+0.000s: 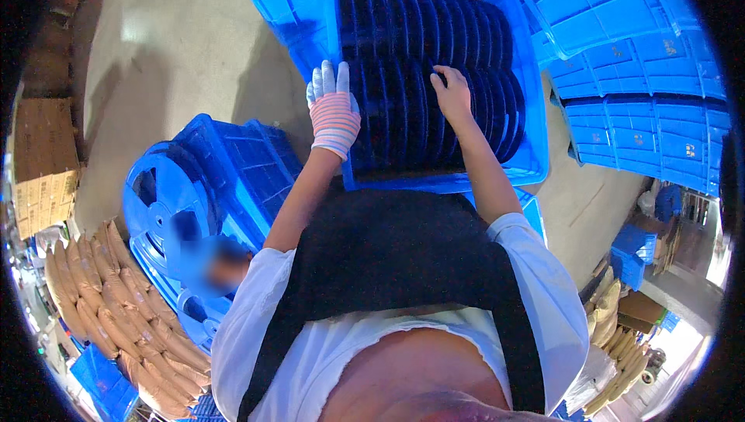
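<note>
A blue plastic crate (535, 135) stands in front of me, packed with dark round discs (396, 104) set on edge in two rows. My left hand (334, 112), in a pale glove with orange and white stripes, lies on the crate's left rim with its fingers stretched out. Bare, my right hand (452, 96) is over the near row of discs, right of the middle. Its thumb and fingers are slightly bent and apart, holding nothing that I can see. Whether its fingertips touch the discs, I cannot tell.
At my left, blue spoked reels (174, 197) rest against a blue crate (240, 158). Stacked blue crates (636, 112) rise at the right. Brown sacks (116, 306) are piled at lower left, near cardboard boxes (46, 158). Concrete floor (186, 42) shows at upper left.
</note>
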A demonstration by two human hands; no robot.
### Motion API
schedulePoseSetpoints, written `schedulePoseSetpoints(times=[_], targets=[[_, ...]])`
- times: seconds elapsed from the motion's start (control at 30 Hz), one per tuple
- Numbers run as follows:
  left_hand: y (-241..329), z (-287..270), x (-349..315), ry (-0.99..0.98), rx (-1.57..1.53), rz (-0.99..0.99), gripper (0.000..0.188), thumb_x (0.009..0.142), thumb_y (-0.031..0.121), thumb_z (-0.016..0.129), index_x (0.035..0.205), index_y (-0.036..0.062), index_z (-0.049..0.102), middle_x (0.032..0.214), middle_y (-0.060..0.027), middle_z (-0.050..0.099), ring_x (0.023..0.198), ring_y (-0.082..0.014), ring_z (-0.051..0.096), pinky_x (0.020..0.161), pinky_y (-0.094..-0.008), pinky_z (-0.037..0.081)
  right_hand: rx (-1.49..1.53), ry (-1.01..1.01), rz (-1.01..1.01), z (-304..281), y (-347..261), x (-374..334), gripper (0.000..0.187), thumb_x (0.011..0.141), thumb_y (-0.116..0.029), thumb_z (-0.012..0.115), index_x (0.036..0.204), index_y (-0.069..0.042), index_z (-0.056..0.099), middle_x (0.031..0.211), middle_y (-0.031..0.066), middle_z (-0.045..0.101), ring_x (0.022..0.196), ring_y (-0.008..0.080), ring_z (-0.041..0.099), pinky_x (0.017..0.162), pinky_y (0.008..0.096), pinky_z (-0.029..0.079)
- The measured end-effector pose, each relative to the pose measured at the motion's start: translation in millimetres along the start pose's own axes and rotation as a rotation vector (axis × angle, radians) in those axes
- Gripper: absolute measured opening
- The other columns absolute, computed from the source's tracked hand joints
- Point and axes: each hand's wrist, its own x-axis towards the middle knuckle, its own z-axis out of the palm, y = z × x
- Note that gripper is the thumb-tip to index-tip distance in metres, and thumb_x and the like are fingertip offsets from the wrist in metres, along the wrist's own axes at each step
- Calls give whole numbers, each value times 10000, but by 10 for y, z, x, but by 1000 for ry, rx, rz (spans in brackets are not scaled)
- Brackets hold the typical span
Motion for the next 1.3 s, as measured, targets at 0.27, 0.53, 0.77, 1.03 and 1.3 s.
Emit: schedulePoseSetpoints(times=[0.27,0.53,0.77,1.03,1.3], targets=[[-23,-13,0,14,-3,15,595,841,144,549,1417,87,409,1473,-238,358,1353,-412,346,1121,-529,255,-45,16,-56,158,-92,210,279,894,-268,622,1103,-86,651,1094,119,655,1056,326,592,918,426,473],[21,-20,14,75,12,1,607,809,158,592,1401,141,457,1456,-206,393,1328,-388,383,1103,-519,277,-366,-350,120,586,-899,1355,419,891,-373,597,1181,-70,582,1123,166,662,1033,367,640,828,466,526],[212,-268,45,36,-95,-85,535,792,95,555,1323,155,532,1426,-178,447,1321,-387,411,1097,-520,308,-793,-496,-74,535,-930,1754,235,828,-215,604,1012,-140,729,1096,94,705,1003,327,681,801,436,559],[360,-120,-201,323,-33,-163,552,791,202,637,1313,100,494,1373,-180,482,1298,-385,428,1081,-545,319,324,-133,-269,-774,-944,2658,338,877,-289,608,965,37,615,912,194,631,814,287,560,761,411,450],[921,-597,-1707,416,21,-474,601,757,163,665,1325,80,486,1375,-206,469,1287,-411,431,1077,-518,339,1081,331,-716,-1679,-2561,1261,323,889,-54,567,1208,-24,535,1252,200,524,1034,281,560,830,425,504]])
